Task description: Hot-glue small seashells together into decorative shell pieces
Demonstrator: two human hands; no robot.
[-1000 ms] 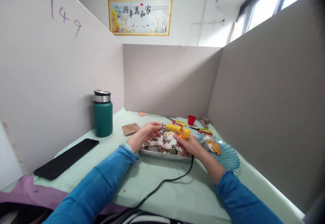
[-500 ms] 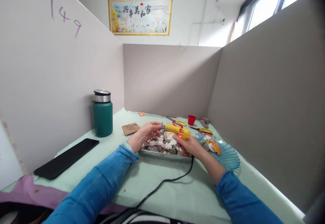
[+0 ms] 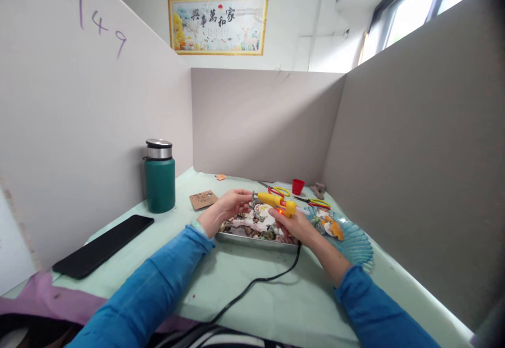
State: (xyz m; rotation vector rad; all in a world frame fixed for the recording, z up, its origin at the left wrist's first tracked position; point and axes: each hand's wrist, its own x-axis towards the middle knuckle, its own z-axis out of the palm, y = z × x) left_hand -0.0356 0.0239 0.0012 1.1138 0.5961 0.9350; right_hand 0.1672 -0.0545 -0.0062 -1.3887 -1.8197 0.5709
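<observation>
My right hand (image 3: 294,225) is closed around a yellow hot glue gun (image 3: 276,201), its red light lit and a clear glue stick poking from the back. The gun points left, its nozzle at the fingertips of my left hand (image 3: 232,203). Those fingers pinch a small greyish piece, too small to name, that touches or nearly touches the nozzle. Below both hands lies a metal tray (image 3: 256,242) filled with shells (image 3: 252,227). A black cord (image 3: 252,284) runs from the gun toward my lap.
A blue scalloped plate (image 3: 361,243) holding shells stands at right. Behind are two pairs of scissors (image 3: 279,190), a red cup (image 3: 298,186) and a brown card (image 3: 203,200). At left are a green bottle (image 3: 160,185) and a black phone (image 3: 104,245). Grey partitions (image 3: 264,122) enclose the table.
Almost nothing differs. The glue gun and the small piece at its nozzle have shifted very slightly; both hands keep their hold.
</observation>
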